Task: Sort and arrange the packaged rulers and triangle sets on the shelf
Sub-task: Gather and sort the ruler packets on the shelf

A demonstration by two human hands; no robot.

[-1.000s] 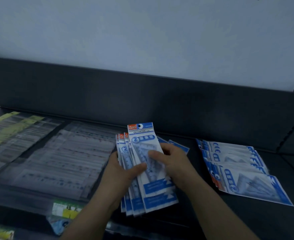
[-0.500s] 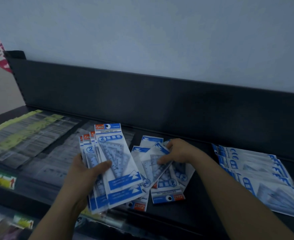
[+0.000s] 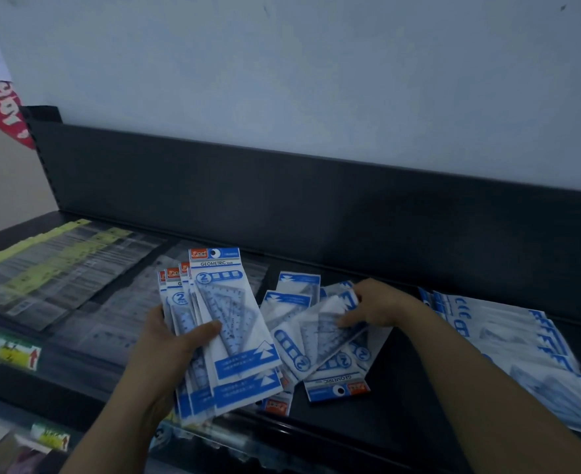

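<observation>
Nearest, the left hand (image 3: 166, 347) grips a fanned stack of triangle sets (image 3: 229, 323), thumb pressed across the front. Just beyond, the right hand (image 3: 379, 307) pinches the top pack (image 3: 323, 325) of a loose pile (image 3: 337, 379) on the shelf (image 3: 402, 391). This looks like gathering; that pack probably needs turning to match the stack. Packaged rulers (image 3: 60, 268) lie far left.
</observation>
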